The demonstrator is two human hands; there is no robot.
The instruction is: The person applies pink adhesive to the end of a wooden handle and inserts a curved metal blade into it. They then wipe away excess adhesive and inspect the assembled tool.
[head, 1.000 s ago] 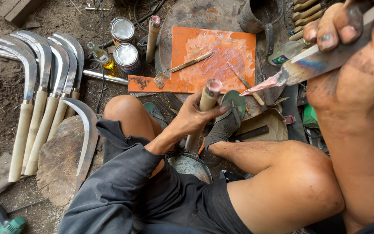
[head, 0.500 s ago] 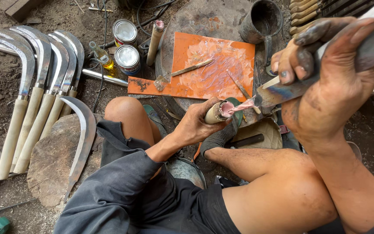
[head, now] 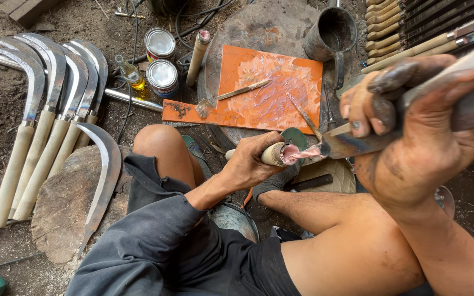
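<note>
My left hand (head: 250, 164) grips a pale wooden handle (head: 274, 154), held level, its open end smeared with pink paste. My right hand (head: 412, 131), dirty and close to the camera, is closed around a dark metal blade (head: 357, 143) whose pink-coated tang (head: 305, 153) points into the handle's open end and touches it. Both hands are above my bare knees.
An orange board (head: 270, 93) smeared with pink paste lies ahead with a small knife (head: 245, 89) on it. Finished sickles (head: 39, 120) lie at left, a loose blade (head: 102, 181) on a wood block. Two tins (head: 160, 60), a black pot (head: 330, 33) and stacked handles (head: 412, 22) stand behind.
My right hand brought the blade down and left from the upper right. Its pink tang now meets the end of the handle, which my left hand tipped from upright to level.
</note>
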